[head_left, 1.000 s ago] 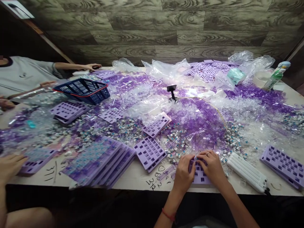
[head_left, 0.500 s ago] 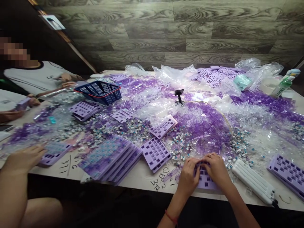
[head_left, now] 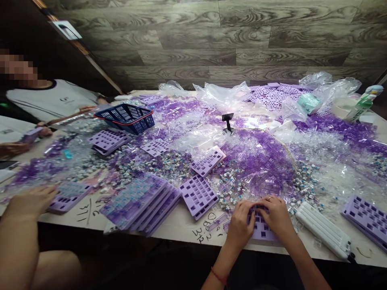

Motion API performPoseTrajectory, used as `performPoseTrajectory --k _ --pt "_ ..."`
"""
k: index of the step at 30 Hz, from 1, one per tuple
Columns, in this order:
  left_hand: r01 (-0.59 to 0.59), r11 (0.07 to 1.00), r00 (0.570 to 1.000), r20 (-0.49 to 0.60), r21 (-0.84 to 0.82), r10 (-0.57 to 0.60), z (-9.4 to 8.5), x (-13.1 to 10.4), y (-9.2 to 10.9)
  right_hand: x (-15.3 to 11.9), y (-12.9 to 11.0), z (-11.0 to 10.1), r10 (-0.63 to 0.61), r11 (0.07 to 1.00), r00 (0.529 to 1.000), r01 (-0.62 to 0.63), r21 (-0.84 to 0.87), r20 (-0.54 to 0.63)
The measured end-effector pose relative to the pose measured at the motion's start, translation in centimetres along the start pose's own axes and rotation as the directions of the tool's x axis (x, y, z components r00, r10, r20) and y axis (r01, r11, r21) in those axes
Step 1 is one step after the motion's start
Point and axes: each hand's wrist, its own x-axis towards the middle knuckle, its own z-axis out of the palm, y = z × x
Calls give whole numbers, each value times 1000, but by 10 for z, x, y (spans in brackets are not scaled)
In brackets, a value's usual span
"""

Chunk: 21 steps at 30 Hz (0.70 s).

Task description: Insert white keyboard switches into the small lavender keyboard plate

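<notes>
over purple keyboard plate (head_left: 261, 232) | left hand (head_left: 240, 220), right hand (head_left: 275, 215) angled inward | fingers (head_left: 248, 204) bent, opening and hold unclear

Beyond the far edge of my pale table (head_left: 173, 225) I see a wall (head_left: 187, 40) of greyish-brown wood-grain planks, laid in staggered horizontal rows. Up to my left, a white fitting (head_left: 67, 30) sits on a slanting brown strip against darkness. Light falls brightest mid-table, while the space beneath, near me, is almost black.
</notes>
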Motion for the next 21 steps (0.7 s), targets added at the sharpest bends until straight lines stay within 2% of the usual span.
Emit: performPoseTrajectory --k 6,10,17,21 --pt "-10 1000 1000 6 14 10 1 0 -1 -9 0 -3 -24 1000 989 27 17 -149" --pt "12 1000 1000 7 24 -13 2 1 -1 -21 0 -11 -16 998 979 28 56 -204" --pt "73 997 997 18 25 -73 1 6 0 -44 21 -25 -14 999 938 25 27 -345" --pt "76 997 997 31 30 -77 -1 13 2 -53 31 -30 -8 1000 923 14 11 -385"
